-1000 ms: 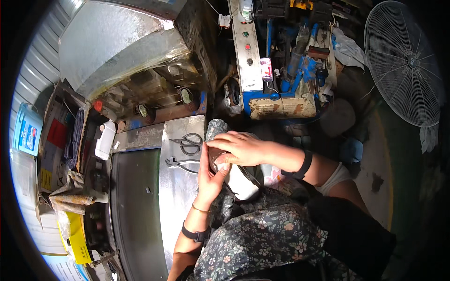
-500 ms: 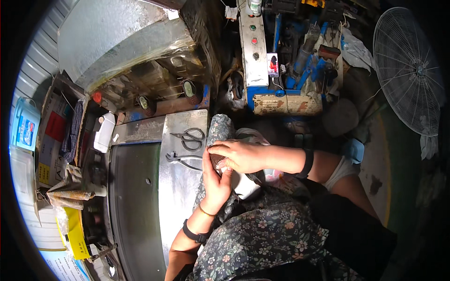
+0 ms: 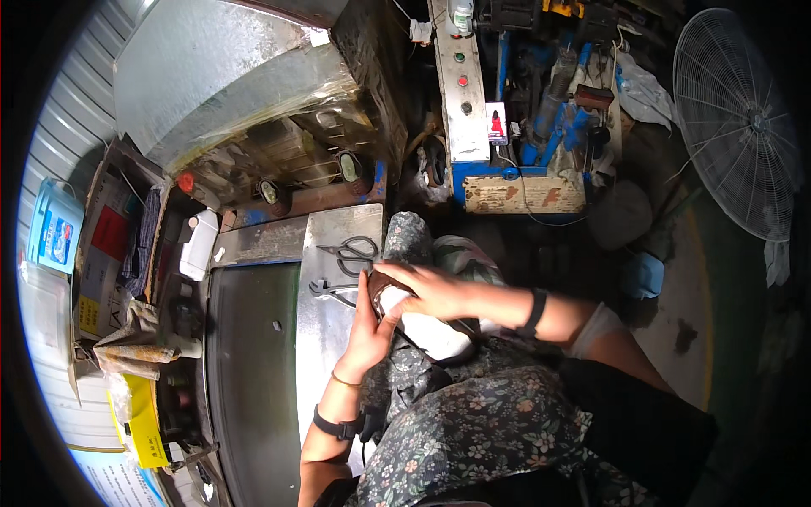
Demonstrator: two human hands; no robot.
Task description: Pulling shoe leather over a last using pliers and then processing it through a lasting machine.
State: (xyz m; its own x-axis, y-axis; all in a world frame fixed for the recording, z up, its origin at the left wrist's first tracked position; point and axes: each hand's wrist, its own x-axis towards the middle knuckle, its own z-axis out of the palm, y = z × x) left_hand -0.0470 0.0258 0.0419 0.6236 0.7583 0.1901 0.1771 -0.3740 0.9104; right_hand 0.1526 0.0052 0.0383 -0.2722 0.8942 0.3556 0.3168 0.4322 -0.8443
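Observation:
Over my lap I hold what looks like a brown shoe upper (image 3: 383,284) with a smooth white last (image 3: 435,336) showing out of it. My left hand (image 3: 367,331) grips its left side, fingers pointing up along the brown edge. From the right, my right hand (image 3: 429,291) lies across the top, its fingers closed over the brown part and its thumb near the white surface. The fingers hide much of the upper. Just left of my hands, black-handled scissors (image 3: 358,256) and metal pincers (image 3: 325,289) lie on a metal plate (image 3: 325,346).
A dark conveyor belt (image 3: 252,355) runs along the left, below a metal-hooded machine (image 3: 228,59) with two shoes at its opening. A white bottle (image 3: 199,245) stands near it. Ahead is a button panel (image 3: 463,101) with a phone (image 3: 496,123). A large fan (image 3: 756,122) stands far right.
My hands have turned and tilted the piece, so more of the white last shows. Both hands have shifted slightly relative to my lap, and the whole view has moved a little.

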